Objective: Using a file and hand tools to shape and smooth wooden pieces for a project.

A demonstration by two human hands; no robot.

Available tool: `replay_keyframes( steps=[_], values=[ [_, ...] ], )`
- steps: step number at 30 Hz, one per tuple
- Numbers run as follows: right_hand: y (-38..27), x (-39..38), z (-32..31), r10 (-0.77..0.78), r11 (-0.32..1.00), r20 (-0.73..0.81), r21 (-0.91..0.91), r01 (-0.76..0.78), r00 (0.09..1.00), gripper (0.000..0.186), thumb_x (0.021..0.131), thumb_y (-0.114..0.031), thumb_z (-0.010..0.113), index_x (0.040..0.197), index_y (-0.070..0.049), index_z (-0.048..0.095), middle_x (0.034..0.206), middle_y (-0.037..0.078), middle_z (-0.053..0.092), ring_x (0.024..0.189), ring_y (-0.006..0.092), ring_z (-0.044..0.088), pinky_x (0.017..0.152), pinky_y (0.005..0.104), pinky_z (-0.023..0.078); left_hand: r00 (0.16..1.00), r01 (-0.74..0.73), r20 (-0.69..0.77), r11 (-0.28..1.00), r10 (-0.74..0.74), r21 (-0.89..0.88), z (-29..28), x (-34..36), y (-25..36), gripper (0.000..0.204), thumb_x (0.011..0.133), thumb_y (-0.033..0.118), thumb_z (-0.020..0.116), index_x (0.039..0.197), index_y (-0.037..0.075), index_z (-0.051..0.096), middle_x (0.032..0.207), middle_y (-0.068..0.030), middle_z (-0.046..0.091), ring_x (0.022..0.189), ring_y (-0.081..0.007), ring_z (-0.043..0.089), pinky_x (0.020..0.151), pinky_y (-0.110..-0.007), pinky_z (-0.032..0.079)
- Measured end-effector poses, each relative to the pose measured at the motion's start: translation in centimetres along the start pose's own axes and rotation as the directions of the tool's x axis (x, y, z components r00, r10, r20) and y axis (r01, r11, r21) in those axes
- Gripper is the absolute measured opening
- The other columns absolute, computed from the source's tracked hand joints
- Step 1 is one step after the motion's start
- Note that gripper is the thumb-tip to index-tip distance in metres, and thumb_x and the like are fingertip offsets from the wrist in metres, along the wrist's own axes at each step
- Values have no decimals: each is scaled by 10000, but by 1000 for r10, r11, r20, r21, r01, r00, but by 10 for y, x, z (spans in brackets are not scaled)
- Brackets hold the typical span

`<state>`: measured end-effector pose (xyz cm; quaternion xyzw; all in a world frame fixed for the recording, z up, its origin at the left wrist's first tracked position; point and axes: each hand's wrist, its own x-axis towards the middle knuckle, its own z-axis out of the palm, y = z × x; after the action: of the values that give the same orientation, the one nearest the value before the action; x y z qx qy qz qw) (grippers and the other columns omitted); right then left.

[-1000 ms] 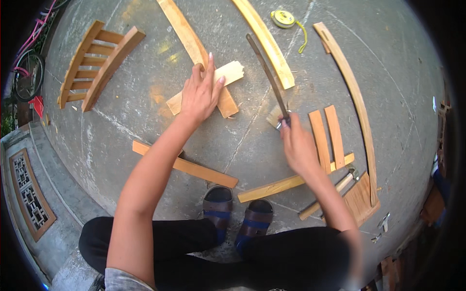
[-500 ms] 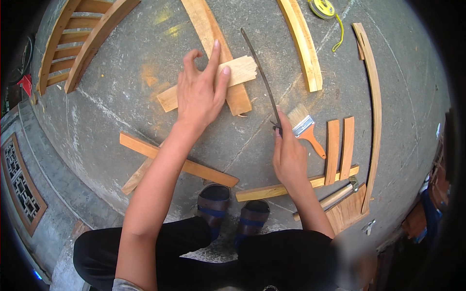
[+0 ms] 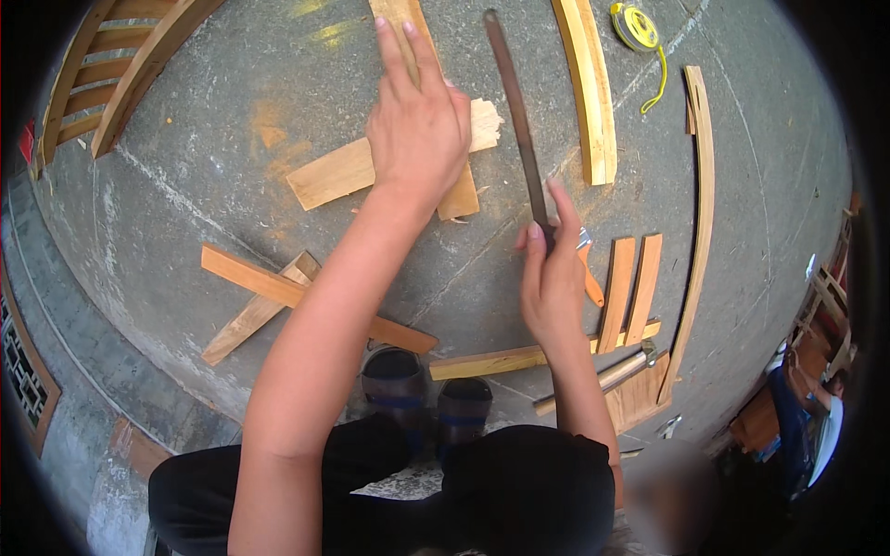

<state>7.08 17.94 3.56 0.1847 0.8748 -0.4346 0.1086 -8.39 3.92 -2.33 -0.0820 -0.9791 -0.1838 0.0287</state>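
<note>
My left hand [image 3: 419, 130] lies flat over the spot where a short pale board [image 3: 324, 171] crosses a longer plank [image 3: 459, 199]. Two of its fingers stretch forward along the plank, and the hand hides the middle of the crossing. The pale board has a ragged right end that sticks out past my hand. In my right hand [image 3: 553, 278] is a long, flat, dark metal file [image 3: 517, 116], gripped at its near end. Its blade points forward, right of the boards and apart from them. A paintbrush with an orange handle [image 3: 591, 283] is partly covered by my right hand.
Two short strips [image 3: 616, 287] rest across a longer strip [image 3: 491, 361], beside a hammer [image 3: 623, 369]. A long thin strip [image 3: 702, 185] and a yellow tape measure [image 3: 635, 28] lie right. Crossed pieces [image 3: 243, 320] lie left, below a slatted wooden frame [image 3: 148, 69].
My left hand has shifted right and forward onto the crossing, its fingers now reaching along the plank. The file has turned to show its flat side. The whole view has shifted slightly.
</note>
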Motion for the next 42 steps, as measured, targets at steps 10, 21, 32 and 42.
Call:
replay_keyframes(
  steps=[10, 21, 32, 42],
  values=[
    [-4, 22, 18, -209, 936, 50, -278, 214, 977, 851, 957, 55, 527, 1697, -232, 219, 946, 170, 591, 721, 376, 630, 633, 482, 523, 904, 214, 389, 975, -177, -54, -21, 15, 10, 739, 951, 224, 537, 1561, -136, 323, 1681, -362, 157, 1327, -442, 530, 1065, -477, 517],
    [-7, 15, 14, -169, 948, 91, -258, 187, 981, 866, 940, 65, 529, 1694, -233, 223, 934, 191, 611, 744, 394, 643, 646, 487, 531, 992, 19, 121, 1000, -19, 6, -11, 6, 0, 730, 964, 213, 516, 1555, -159, 302, 1647, -372, 242, 1074, -421, 637, 820, -435, 611],
    [-2, 7, 16, -125, 942, 115, -297, 154, 986, 819, 971, 66, 499, 1691, -213, 225, 962, 232, 646, 774, 402, 666, 690, 482, 530, 992, 15, 128, 999, -19, 33, -10, 5, -4, 758, 969, 234, 511, 1571, -159, 269, 1645, -372, 244, 1125, -419, 628, 830, -433, 610],
    [5, 18, 25, -162, 925, 74, -335, 178, 984, 861, 948, 44, 553, 1689, -260, 234, 944, 183, 622, 726, 378, 657, 623, 482, 535, 985, 37, 170, 999, -39, 19, -15, 6, 0, 777, 966, 236, 509, 1585, -150, 241, 1643, -368, 249, 1125, -419, 635, 850, -435, 608]
  ],
)
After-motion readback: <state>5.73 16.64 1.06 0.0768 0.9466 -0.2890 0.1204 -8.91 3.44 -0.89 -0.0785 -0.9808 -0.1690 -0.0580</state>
